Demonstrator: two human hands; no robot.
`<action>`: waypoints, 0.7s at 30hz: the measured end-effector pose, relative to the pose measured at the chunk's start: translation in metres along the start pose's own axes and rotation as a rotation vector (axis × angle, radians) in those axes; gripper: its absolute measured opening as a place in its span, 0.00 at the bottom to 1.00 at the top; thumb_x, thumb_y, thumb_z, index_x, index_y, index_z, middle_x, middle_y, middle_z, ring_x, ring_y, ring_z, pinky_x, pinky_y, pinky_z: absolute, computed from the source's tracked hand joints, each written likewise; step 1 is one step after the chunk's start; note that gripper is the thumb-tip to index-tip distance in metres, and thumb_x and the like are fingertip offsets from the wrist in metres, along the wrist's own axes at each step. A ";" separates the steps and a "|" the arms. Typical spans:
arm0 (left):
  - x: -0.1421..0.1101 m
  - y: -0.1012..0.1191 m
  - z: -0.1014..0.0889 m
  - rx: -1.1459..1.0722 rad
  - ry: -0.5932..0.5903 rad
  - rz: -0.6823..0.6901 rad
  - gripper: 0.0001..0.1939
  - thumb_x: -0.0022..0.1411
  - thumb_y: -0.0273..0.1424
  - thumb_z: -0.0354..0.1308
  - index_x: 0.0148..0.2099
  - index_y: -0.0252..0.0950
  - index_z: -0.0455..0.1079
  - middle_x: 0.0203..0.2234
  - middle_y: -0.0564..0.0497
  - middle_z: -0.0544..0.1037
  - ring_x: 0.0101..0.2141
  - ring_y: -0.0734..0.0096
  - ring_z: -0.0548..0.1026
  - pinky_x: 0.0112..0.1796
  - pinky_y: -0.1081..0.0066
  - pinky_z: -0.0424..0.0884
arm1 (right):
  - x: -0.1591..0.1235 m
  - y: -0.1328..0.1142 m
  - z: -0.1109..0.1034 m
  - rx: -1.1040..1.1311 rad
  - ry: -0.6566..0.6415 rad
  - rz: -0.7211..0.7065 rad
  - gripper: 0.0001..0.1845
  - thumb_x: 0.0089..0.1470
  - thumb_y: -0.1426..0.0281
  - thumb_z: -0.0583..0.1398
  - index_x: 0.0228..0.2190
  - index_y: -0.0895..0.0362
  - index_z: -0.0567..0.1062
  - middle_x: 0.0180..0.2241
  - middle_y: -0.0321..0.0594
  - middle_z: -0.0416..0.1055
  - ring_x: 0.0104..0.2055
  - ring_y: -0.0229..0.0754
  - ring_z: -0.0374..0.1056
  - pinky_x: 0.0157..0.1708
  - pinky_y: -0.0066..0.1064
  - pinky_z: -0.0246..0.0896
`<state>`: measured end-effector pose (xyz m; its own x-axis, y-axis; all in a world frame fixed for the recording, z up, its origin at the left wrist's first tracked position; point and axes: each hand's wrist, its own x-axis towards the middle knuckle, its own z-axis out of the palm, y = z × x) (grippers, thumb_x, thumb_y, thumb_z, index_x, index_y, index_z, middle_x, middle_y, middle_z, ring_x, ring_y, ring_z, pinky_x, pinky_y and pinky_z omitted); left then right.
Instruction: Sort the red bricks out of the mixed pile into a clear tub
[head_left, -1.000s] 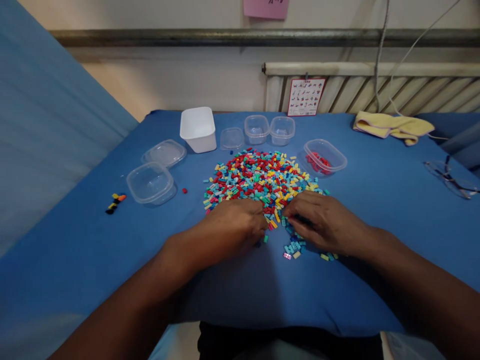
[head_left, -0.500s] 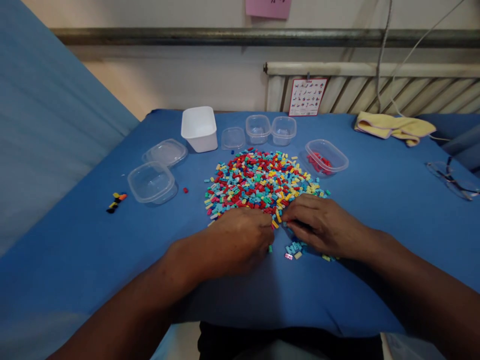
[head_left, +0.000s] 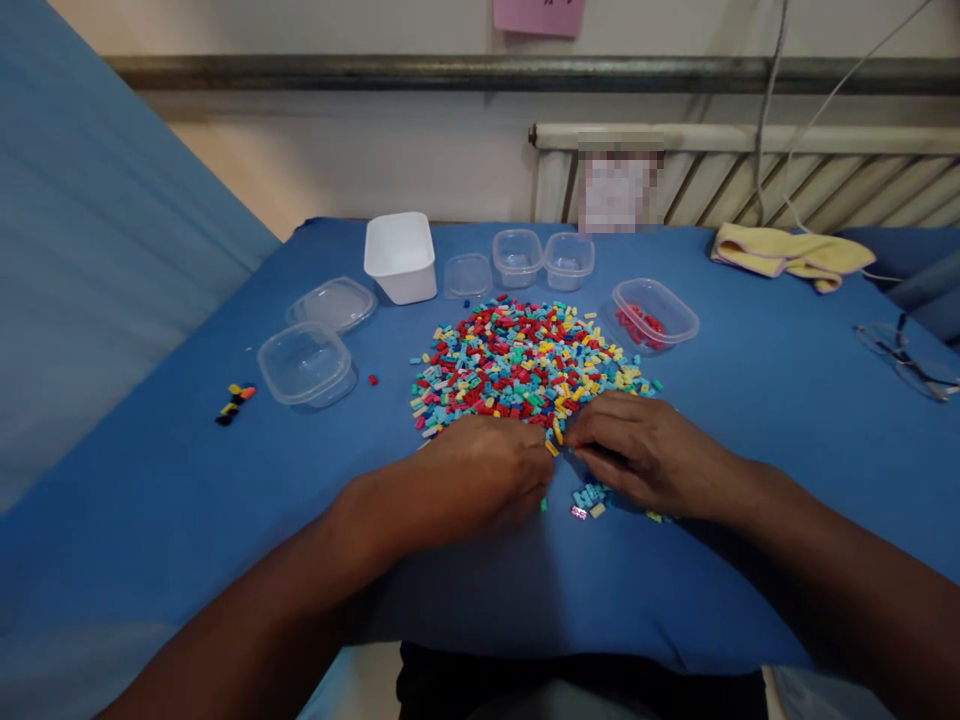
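Observation:
A wide heap of small building bricks (head_left: 517, 360) in red, light blue, yellow, green and white lies on the blue cloth. At its near edge my left hand (head_left: 487, 465) is curled, its fingertips tucked out of sight. My right hand (head_left: 649, 450) rests at the heap's near right edge, thumb and fingers drawn together near yellow bricks. A bit of red shows by those fingertips; whether they grip it is unclear. Between and below my hands lies a small group of light blue bricks (head_left: 591, 496), with a pink-and-white patterned brick (head_left: 578, 512) beside it.
Behind the heap stand a white tub (head_left: 400, 260), two small clear containers (head_left: 517, 258) and a lid (head_left: 467, 276). A clear container with red bricks (head_left: 655, 315) is at right, an open clear container (head_left: 306, 365) at left. Glasses (head_left: 904, 360) and a yellow cloth (head_left: 791, 257) lie far right.
My left hand has shifted very slightly right, toward the right hand. A bit of red now shows by my right fingertips. The containers and the heap look the same.

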<state>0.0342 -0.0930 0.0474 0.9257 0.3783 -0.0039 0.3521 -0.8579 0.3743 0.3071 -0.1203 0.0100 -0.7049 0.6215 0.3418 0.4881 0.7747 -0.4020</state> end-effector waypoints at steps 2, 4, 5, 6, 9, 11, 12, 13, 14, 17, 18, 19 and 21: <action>0.003 -0.003 -0.002 -0.151 0.076 -0.028 0.08 0.77 0.29 0.57 0.45 0.36 0.76 0.38 0.48 0.80 0.38 0.68 0.77 0.39 0.68 0.70 | 0.000 -0.002 0.000 0.025 0.029 -0.002 0.04 0.74 0.72 0.59 0.46 0.54 0.75 0.40 0.42 0.79 0.42 0.44 0.75 0.43 0.37 0.70; 0.007 -0.005 -0.002 -0.306 0.192 -0.086 0.09 0.79 0.32 0.57 0.47 0.36 0.77 0.39 0.49 0.80 0.40 0.70 0.77 0.42 0.69 0.70 | 0.000 -0.005 -0.001 0.076 0.076 0.017 0.02 0.74 0.70 0.61 0.46 0.53 0.75 0.39 0.41 0.80 0.40 0.43 0.75 0.41 0.35 0.69; 0.009 -0.005 0.000 -0.387 0.252 -0.134 0.09 0.78 0.33 0.58 0.47 0.36 0.78 0.39 0.50 0.80 0.40 0.71 0.77 0.42 0.70 0.70 | 0.001 -0.007 -0.001 0.110 0.104 0.037 0.02 0.74 0.68 0.62 0.45 0.53 0.75 0.38 0.40 0.80 0.39 0.42 0.75 0.40 0.34 0.69; 0.012 -0.005 0.002 -0.477 0.300 -0.189 0.09 0.78 0.34 0.59 0.46 0.36 0.79 0.38 0.50 0.80 0.39 0.71 0.77 0.41 0.70 0.70 | 0.001 -0.009 -0.002 0.148 0.135 0.064 0.03 0.73 0.67 0.63 0.45 0.52 0.75 0.38 0.39 0.80 0.38 0.41 0.76 0.38 0.33 0.68; 0.019 -0.002 0.011 -0.781 0.385 -0.304 0.10 0.75 0.37 0.63 0.46 0.35 0.79 0.34 0.52 0.78 0.35 0.73 0.74 0.36 0.72 0.69 | 0.002 -0.013 -0.001 0.244 0.223 0.150 0.05 0.71 0.65 0.67 0.43 0.52 0.76 0.36 0.36 0.80 0.36 0.39 0.76 0.37 0.31 0.68; 0.023 -0.001 0.016 -0.925 0.420 -0.329 0.11 0.74 0.38 0.64 0.45 0.34 0.80 0.32 0.53 0.77 0.33 0.74 0.72 0.34 0.72 0.68 | 0.002 -0.014 0.001 0.281 0.268 0.196 0.06 0.70 0.65 0.69 0.42 0.52 0.77 0.36 0.35 0.81 0.35 0.38 0.77 0.36 0.31 0.68; 0.024 0.000 0.018 -0.966 0.432 -0.341 0.10 0.73 0.37 0.65 0.45 0.34 0.80 0.32 0.53 0.78 0.33 0.75 0.72 0.34 0.72 0.68 | 0.002 -0.014 0.003 0.291 0.284 0.217 0.06 0.69 0.65 0.69 0.41 0.52 0.78 0.35 0.34 0.81 0.34 0.37 0.76 0.35 0.30 0.68; 0.025 0.000 0.019 -0.992 0.442 -0.354 0.10 0.72 0.36 0.66 0.45 0.34 0.80 0.32 0.53 0.78 0.33 0.75 0.72 0.34 0.73 0.68 | 0.002 -0.013 0.004 0.300 0.296 0.240 0.06 0.69 0.66 0.69 0.41 0.52 0.78 0.35 0.34 0.81 0.33 0.37 0.77 0.35 0.30 0.68; 0.026 0.000 0.020 -1.011 0.442 -0.365 0.09 0.71 0.35 0.67 0.45 0.34 0.80 0.32 0.53 0.79 0.33 0.75 0.73 0.35 0.73 0.69 | 0.001 -0.013 0.006 0.307 0.306 0.261 0.06 0.68 0.66 0.70 0.41 0.52 0.78 0.34 0.33 0.81 0.33 0.37 0.77 0.34 0.30 0.69; 0.026 0.000 0.022 -1.054 0.422 -0.384 0.08 0.70 0.34 0.67 0.45 0.34 0.81 0.33 0.52 0.81 0.34 0.75 0.74 0.36 0.73 0.69 | 0.001 -0.011 0.009 0.305 0.330 0.298 0.07 0.68 0.67 0.70 0.42 0.52 0.77 0.34 0.33 0.82 0.32 0.37 0.77 0.33 0.29 0.70; 0.026 0.001 0.022 -1.063 0.416 -0.399 0.09 0.70 0.35 0.67 0.45 0.34 0.82 0.33 0.52 0.81 0.34 0.75 0.74 0.36 0.73 0.69 | 0.001 -0.011 0.010 0.291 0.339 0.288 0.07 0.68 0.67 0.70 0.43 0.52 0.77 0.34 0.33 0.82 0.32 0.37 0.77 0.33 0.29 0.70; 0.026 0.001 0.023 -1.069 0.413 -0.420 0.09 0.70 0.36 0.67 0.45 0.34 0.82 0.32 0.52 0.81 0.34 0.74 0.74 0.36 0.73 0.69 | 0.001 -0.011 0.010 0.268 0.345 0.266 0.07 0.68 0.67 0.70 0.44 0.52 0.77 0.35 0.33 0.82 0.33 0.37 0.77 0.33 0.29 0.70; 0.027 0.000 0.025 -1.093 0.408 -0.457 0.11 0.70 0.37 0.67 0.47 0.34 0.82 0.34 0.52 0.82 0.34 0.74 0.76 0.36 0.72 0.70 | 0.001 -0.010 0.009 0.203 0.340 0.207 0.06 0.69 0.68 0.68 0.46 0.52 0.77 0.37 0.35 0.83 0.34 0.38 0.78 0.35 0.29 0.70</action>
<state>0.0626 -0.0917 0.0246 0.5703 0.8122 -0.1224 0.1505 0.0432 0.9877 0.2965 -0.1287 0.0069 -0.3771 0.7904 0.4828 0.4664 0.6124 -0.6383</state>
